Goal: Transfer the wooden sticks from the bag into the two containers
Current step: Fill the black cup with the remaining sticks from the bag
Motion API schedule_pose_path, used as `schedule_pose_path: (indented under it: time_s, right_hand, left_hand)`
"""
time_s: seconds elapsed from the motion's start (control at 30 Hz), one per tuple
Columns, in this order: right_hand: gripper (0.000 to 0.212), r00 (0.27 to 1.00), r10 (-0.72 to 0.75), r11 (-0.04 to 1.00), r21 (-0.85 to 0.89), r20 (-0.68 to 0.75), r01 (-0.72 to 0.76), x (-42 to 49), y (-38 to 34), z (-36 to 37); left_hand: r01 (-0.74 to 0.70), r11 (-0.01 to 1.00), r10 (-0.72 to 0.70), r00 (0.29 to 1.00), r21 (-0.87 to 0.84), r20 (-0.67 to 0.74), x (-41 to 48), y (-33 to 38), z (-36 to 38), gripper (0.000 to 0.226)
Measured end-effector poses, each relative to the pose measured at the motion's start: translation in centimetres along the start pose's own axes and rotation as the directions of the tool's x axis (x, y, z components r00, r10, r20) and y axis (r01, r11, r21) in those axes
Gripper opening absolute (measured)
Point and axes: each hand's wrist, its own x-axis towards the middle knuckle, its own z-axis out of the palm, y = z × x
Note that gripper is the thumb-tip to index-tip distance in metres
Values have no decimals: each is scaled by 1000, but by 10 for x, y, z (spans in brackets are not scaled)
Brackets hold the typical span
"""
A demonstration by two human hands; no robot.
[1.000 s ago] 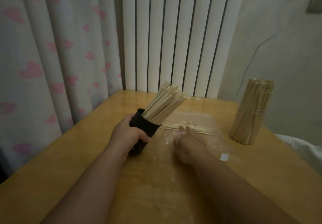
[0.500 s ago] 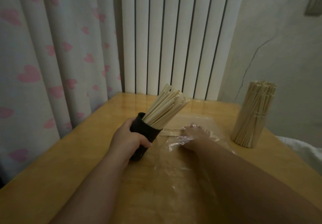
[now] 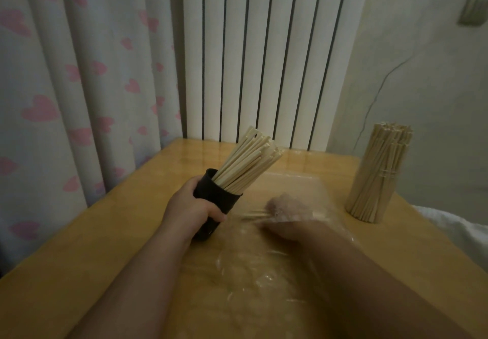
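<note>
Wooden sticks (image 3: 254, 215) light, stiff, pinch mid-length; right hand (image 3: 286, 208) inside clear bag (image 3: 290, 233), grip unclear; left hand (image 3: 194, 206) wrapped round black container (image 3: 219, 201).

wooden table (image 3: 79, 254), heart-print curtain (image 3: 79, 87), white radiator (image 3: 264, 56), cracked wall (image 3: 412, 74)

The cup (image 3: 216, 204) near the middle of the view is black, and the sticks (image 3: 245, 164) fanning out of it toward one o'clock are pale beige wood, the same tone as the second bundle of sticks (image 3: 377, 177) at three o'clock. The table (image 3: 79, 254) is a warm honey-yellow wood with a faint sheen, and the bag (image 3: 266, 283) lying on it is clear and colourless with whitish glints along its creases. At nine to eleven o'clock the curtain (image 3: 66, 87) is off-white scattered with pink hearts, while the radiator (image 3: 264, 56) at twelve o'clock is white with dark vertical gaps.
</note>
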Motion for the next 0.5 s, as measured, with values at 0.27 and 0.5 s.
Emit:
schedule_pose_path:
  time_s: [0.27,0.5]
  right_hand:
    - [41,989,-18,998,-51,145,26,-18,0,4]
    - [40,992,-82,979,-179,91,97,-45,-4,19]
  left_hand:
    - [-17,1000,17,1000,-3,1,-4,0,2,86]
    - [-37,999,37,999,5,7,-4,-1,3,79]
